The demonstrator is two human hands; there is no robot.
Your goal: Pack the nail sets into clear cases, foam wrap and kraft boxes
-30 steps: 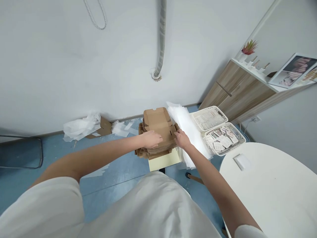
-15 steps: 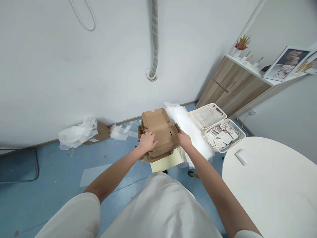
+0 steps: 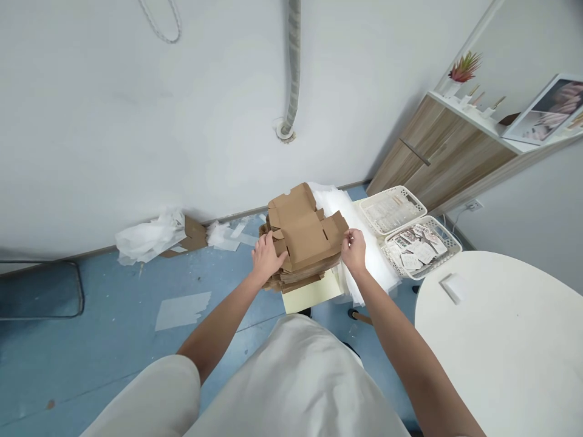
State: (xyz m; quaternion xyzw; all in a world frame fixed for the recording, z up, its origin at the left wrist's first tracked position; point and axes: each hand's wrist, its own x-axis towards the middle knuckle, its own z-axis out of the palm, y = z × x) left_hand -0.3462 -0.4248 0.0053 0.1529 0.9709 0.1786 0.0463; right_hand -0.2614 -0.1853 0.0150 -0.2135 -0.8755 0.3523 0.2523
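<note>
A flat brown cardboard box blank (image 3: pixel 304 229) is lifted a little off a stack of the same blanks (image 3: pixel 300 276) that rests on a pale yellow stool (image 3: pixel 311 294). My left hand (image 3: pixel 267 257) grips the blank's left edge. On the right edge my right hand (image 3: pixel 354 249) pinches a side flap. The blank tilts up toward the wall.
A sheaf of white foam sheets (image 3: pixel 364 243) lies right of the stack. Two white baskets (image 3: pixel 412 233) with small packets stand on the blue floor. A round white table (image 3: pixel 505 340) is at my right, a wooden cabinet (image 3: pixel 446 158) behind. Crumpled white wrap (image 3: pixel 148 238) lies by the wall.
Both hands have raised the top blank off the stack and tilted it up. My left hand slid from the top face to its left edge.
</note>
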